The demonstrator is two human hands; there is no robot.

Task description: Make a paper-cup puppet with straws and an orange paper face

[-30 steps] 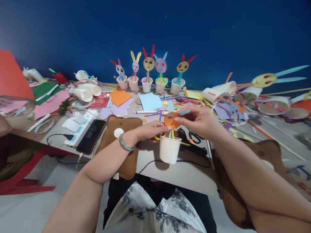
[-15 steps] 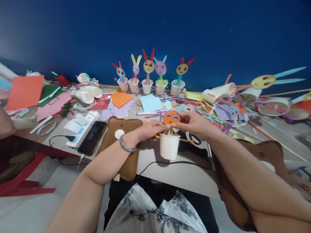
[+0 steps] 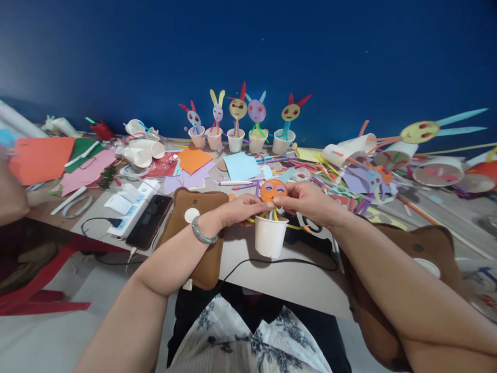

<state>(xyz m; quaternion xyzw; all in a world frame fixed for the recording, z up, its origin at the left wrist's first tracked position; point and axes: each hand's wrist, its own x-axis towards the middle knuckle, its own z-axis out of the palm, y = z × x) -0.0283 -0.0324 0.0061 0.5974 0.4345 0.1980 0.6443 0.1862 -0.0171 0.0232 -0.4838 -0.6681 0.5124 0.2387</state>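
Observation:
An orange paper face [image 3: 274, 189] with purple eyes and pale blue ears stands over a white paper cup [image 3: 271, 237], on yellow and pale stems that go into the cup. My left hand [image 3: 244, 207] pinches the face's lower left edge, thumb in front. On the other side, my right hand [image 3: 306, 199] grips its lower right edge between thumb and fingers. Both hands are above the cup's rim. A yellow strip sticks out on each side of the cup.
Several finished-looking rabbit figures in cups [image 3: 235, 140] line the blue wall. A phone [image 3: 149, 221] and power strip [image 3: 134, 210] lie left, near a brown pad [image 3: 194, 199]. Coloured paper, strips and tipped cups [image 3: 344, 154] cover the back and right. Another person's arm [image 3: 11, 191] is at far left.
My right thumb has shifted slightly on the orange face, and its ears tilt a little differently. The other person's arm and the red-orange paper at far left have moved slightly.

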